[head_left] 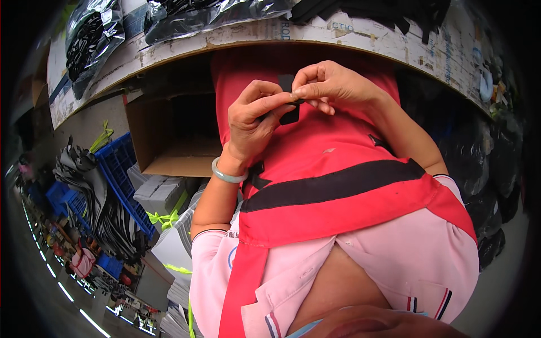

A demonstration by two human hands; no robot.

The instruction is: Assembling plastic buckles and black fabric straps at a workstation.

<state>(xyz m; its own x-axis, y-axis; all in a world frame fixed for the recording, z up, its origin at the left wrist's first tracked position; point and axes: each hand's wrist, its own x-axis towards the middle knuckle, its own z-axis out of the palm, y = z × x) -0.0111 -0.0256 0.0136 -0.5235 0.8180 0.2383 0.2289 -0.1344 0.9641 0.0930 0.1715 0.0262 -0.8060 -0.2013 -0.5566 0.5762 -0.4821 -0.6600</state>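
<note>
My left hand [253, 115], with a pale bangle [226, 173] on its wrist, is closed in a pinch on a small flat black strip [290, 116]. Thumb and forefinger of my right hand [332, 84] meet it at the same spot, also pinched on the strip. One end of the strip stands up behind the fingertips and the other hangs below them. Its middle is hidden by the fingers, and whether it is cloth or rubber I cannot tell. Both hands are held over the lap of my red apron [321, 143], just in front of the table edge.
A worn, cardboard-covered table [236, 35] curves across the top, bearing clear plastic bags of black pieces [90, 48] and loose black strips [389, 12]. To the left are an open cardboard box [174, 163], a blue crate [121, 180], bundled dark strips [96, 191] and tied white stacks [174, 242]. Dark bags [468, 163] lie at right.
</note>
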